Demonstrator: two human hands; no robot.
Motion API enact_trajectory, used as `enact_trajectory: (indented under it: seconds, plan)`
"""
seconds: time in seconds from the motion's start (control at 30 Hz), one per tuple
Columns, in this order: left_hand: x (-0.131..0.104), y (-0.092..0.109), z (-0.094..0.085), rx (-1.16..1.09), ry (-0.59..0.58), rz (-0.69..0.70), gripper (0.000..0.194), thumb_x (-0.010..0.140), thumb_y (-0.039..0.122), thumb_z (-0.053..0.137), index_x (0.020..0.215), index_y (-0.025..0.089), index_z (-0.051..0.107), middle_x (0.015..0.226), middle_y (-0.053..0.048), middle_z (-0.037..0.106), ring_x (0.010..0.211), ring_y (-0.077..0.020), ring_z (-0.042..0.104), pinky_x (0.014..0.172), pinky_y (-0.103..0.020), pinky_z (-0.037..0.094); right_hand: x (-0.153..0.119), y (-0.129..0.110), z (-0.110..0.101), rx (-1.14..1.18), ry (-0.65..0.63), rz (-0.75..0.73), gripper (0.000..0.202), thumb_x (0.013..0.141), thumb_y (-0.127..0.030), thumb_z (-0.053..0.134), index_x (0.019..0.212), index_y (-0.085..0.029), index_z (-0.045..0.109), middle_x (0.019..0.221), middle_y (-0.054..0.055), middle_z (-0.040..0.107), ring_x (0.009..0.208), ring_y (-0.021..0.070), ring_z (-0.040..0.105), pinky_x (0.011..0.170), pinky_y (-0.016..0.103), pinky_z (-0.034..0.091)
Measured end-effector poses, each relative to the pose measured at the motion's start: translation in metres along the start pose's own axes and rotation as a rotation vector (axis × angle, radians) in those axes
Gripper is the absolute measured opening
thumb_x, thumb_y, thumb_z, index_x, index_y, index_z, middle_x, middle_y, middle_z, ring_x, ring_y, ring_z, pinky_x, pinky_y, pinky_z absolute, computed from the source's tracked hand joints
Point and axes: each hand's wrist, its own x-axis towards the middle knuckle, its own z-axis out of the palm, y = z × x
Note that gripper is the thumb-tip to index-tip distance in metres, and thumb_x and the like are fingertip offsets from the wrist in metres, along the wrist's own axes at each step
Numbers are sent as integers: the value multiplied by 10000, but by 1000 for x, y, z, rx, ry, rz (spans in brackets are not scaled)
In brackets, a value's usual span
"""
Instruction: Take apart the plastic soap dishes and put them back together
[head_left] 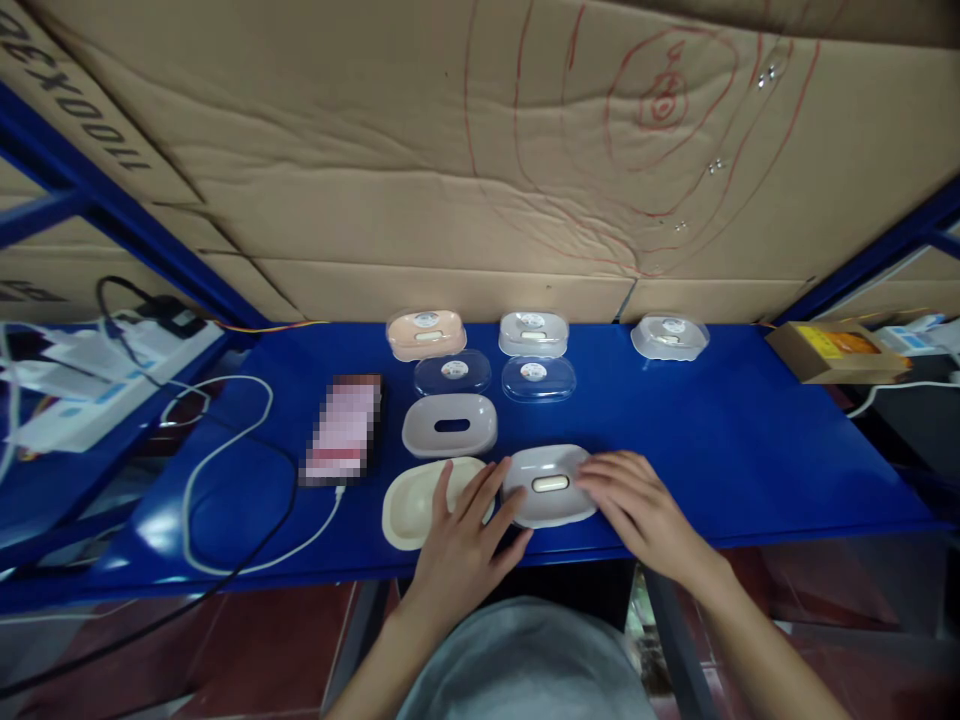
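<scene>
Both hands rest at the near edge of the shiny blue metal shelf (750, 440). My left hand (461, 545) lies open and flat, fingers spread: some touch the pale cream oval plastic tray (409, 505), and the thumb side leans on the grey oval plastic soap-box part with a small slot in its middle (550, 485). My right hand (645, 510) is open too, with its fingertips pressing on the right end of that grey part. So the grey piece sits between the two hands, near the front edge, held from both sides but not lifted.

It looks light and stiff, a thin hard plastic shell. Its top is smooth and rounded, so I think it could slip (the shelf is glossy too). The long rim at each end looks like the best place to pinch it.

Just behind it lies another grey oval piece with a dark slot (450, 425). Farther back sit two clear oval lids with round stickers (454, 372), then a peach oval box (426, 333), a grey closed box (533, 332), and one clear box off to the right (670, 336). The stickers are too small to read.

To the left a phone (343, 430) is plugged into a white cable (225, 470). On the right is a small brown cardboard box with a yellow label (832, 350). Behind stands a big brown cardboard sheet (450, 150) with red pen loops; black letters on the cardboard at the top left look like "100XO", but I cannot be sure.
</scene>
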Motion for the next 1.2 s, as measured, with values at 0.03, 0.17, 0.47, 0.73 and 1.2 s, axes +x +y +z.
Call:
enact_trajectory:
  seconds: [0.03,0.17,0.47,0.73,1.2]
  plan:
    - [0,0,0,6,3,4,393,961,265,700,1352,246,668,1557,-154,609,1357,-338,653,1313,-653,178,11,7,-5,-11,-7,5,344,1087,-211,505,1385,-291,657,1332,73,755,1280,266,680,1094,529,534]
    - [-1,1,0,27,-11,14,382,976,269,684,1355,237,659,1577,-158,588,1375,-327,643,1318,-626,193,65,45,-10,-102,-69,30,380,1120,-279,426,1452,-272,610,1501,82,656,1414,272,587,1179,538,464]
    - [1,2,1,19,12,2,367,988,289,689,1348,226,659,1562,-148,605,1364,-302,650,1326,-584,212,95,96,20,-241,-153,77,541,1064,-456,557,1549,-223,496,1590,177,530,1509,375,449,1224,621,335]
    - [1,4,1,-2,31,-20,376,1007,317,681,1366,213,639,1546,-146,621,1366,-291,650,1311,-565,272,88,96,23,-137,-188,185,810,974,-586,670,1640,-263,343,1716,208,326,1595,407,317,1244,652,302]
    - [0,2,4,-3,79,-26,558,982,281,711,1483,161,496,1457,-180,680,1330,-302,674,1284,-571,328,76,71,-32,623,-554,133,796,888,-498,827,1568,-291,468,1505,101,533,1362,259,552,1180,450,451]
